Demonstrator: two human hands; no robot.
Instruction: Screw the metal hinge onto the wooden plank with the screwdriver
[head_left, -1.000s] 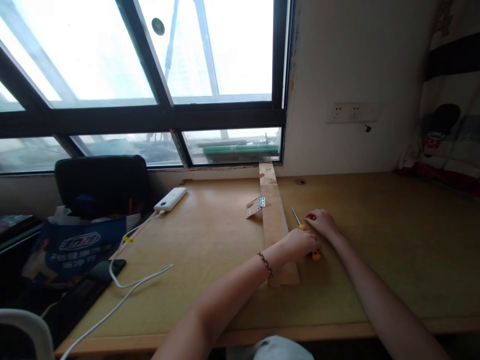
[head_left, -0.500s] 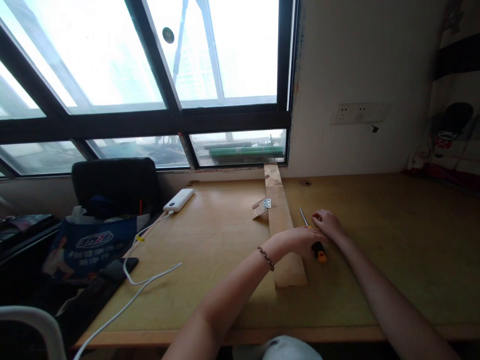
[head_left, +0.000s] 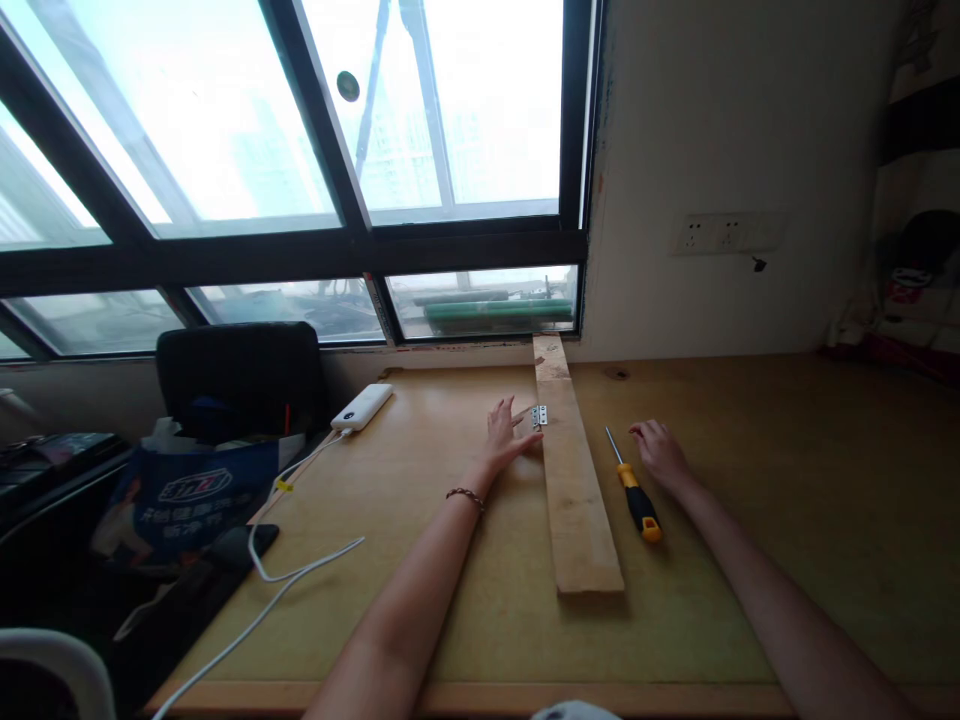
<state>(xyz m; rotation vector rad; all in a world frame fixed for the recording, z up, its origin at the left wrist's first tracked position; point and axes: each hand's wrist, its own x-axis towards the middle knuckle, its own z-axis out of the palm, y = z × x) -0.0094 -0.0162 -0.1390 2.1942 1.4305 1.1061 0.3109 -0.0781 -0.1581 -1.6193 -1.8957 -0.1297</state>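
Note:
A long wooden plank (head_left: 574,480) lies on the wooden desk (head_left: 750,520), running from the window sill toward me. A small metal hinge (head_left: 539,416) sits at the plank's left edge. My left hand (head_left: 505,434) is stretched out flat with fingers spread, just left of the hinge and covering the small cardboard piece there. A screwdriver (head_left: 634,490) with a yellow and black handle lies right of the plank. My right hand (head_left: 660,452) rests on the desk beside the screwdriver's shaft, holding nothing.
A white power bank (head_left: 363,407) with a white cable (head_left: 285,560) lies at the desk's back left. A black chair (head_left: 240,375) and a blue bag (head_left: 180,495) stand at the left. A wall socket (head_left: 724,232) is on the right wall.
My left hand left the plank near the screwdriver handle and reached forward to the hinge. The screwdriver now lies uncovered, and my right hand stays beside it.

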